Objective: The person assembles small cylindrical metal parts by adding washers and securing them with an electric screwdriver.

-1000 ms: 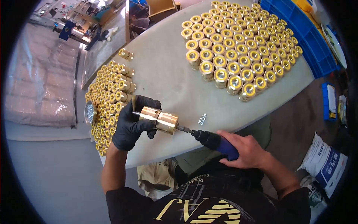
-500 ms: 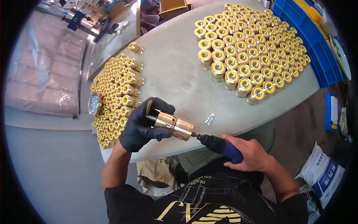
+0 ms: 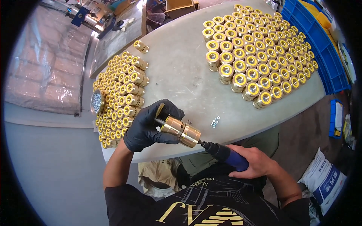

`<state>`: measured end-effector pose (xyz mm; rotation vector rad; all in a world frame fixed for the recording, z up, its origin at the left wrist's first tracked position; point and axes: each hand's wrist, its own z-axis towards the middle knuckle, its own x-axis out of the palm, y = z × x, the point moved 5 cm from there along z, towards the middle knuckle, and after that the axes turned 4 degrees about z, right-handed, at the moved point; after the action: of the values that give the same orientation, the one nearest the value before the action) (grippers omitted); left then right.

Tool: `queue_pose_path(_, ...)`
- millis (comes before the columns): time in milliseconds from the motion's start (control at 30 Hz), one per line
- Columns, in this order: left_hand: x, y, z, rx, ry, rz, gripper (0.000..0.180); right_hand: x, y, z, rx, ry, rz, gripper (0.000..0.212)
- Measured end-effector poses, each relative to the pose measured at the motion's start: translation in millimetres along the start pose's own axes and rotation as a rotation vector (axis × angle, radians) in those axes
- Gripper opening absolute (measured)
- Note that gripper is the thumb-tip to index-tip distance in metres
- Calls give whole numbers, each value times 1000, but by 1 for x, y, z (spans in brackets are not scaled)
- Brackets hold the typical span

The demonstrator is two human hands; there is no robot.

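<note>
My left hand [image 3: 152, 126], in a black glove, is closed round a brass-coloured cylindrical fitting [image 3: 181, 132] with small holes in its side. The fitting lies tilted, and a thin metal rod [image 3: 160, 121] shows at its end inside my grip. My bare right hand [image 3: 254, 162] is wrapped round a blue and black power screwdriver [image 3: 228, 155]. Its bit meets the fitting's right end; how deep it reaches is hidden. Just beyond the fitting, several small nuts or washers [image 3: 215, 121] lie on the table.
Many similar fittings with yellow rings stand in a left group [image 3: 120, 88] and a right group [image 3: 260, 56] on the pale table [image 3: 177, 71]. A round tin of small metal parts [image 3: 97, 101] sits by the left group. Blue crates [image 3: 320, 52] line the right edge.
The fitting has turned slightly in my left hand, and less of its rods shows now. Both hands keep their holds, with the screwdriver still at the fitting's end. The whole view has shifted a little.
</note>
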<state>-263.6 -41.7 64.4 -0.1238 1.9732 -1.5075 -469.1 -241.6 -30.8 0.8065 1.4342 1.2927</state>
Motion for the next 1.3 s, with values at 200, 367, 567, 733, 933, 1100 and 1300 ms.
queue_pose_path(200,1,-6,4,131,107,7,55,10,-11,-8,79,159,292,88)
queue_pose_path(367,4,-10,7,211,162,61,55,30,-31,-24,276,405,819,81)
queue_pose_path(567,1,-6,4,235,159,21,55,39,-30,-23,332,463,1094,74)
queue_pose_path(733,-2,1,5,159,151,-3,52,30,-23,-13,362,423,1019,67)
queue_pose_path(933,-31,30,12,-81,-169,432,47,-16,-26,10,297,74,128,98)
queue_pose_path(1100,-33,85,21,-150,-97,951,56,-38,-39,35,230,-167,138,95)
queue_pose_path(1300,-35,67,17,-114,-87,940,78,-43,-51,42,275,-203,317,93)
